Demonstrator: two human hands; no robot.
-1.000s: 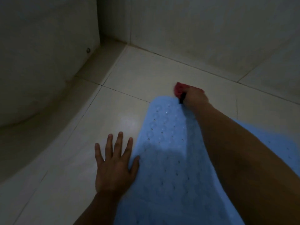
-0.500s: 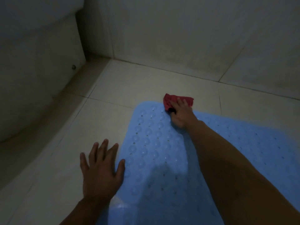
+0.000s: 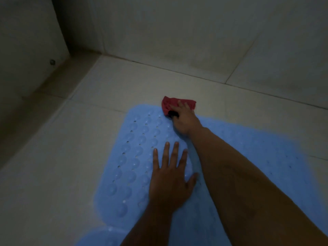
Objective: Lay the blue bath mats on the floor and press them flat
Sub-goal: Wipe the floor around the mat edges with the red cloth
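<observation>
A blue bath mat (image 3: 134, 157) with bumps and small holes lies flat on the pale tiled floor (image 3: 53, 183). My left hand (image 3: 170, 176) rests palm down on the mat, fingers spread. My right hand (image 3: 184, 119) reaches to the mat's far edge and presses on a red cloth (image 3: 168, 104) there, fingers over it. A rounded edge of a second blue mat (image 3: 103, 237) shows at the bottom, partly hidden by my left forearm.
A tiled wall (image 3: 195, 41) rises just beyond the mat's far edge. At left stands a pale fixture (image 3: 26, 50) with a small round bolt (image 3: 52, 62) low on its side. The room is dim.
My left hand moved from the bare floor beside the mat onto the mat itself. My right hand stays at the far edge on the red cloth. The camera has shifted.
</observation>
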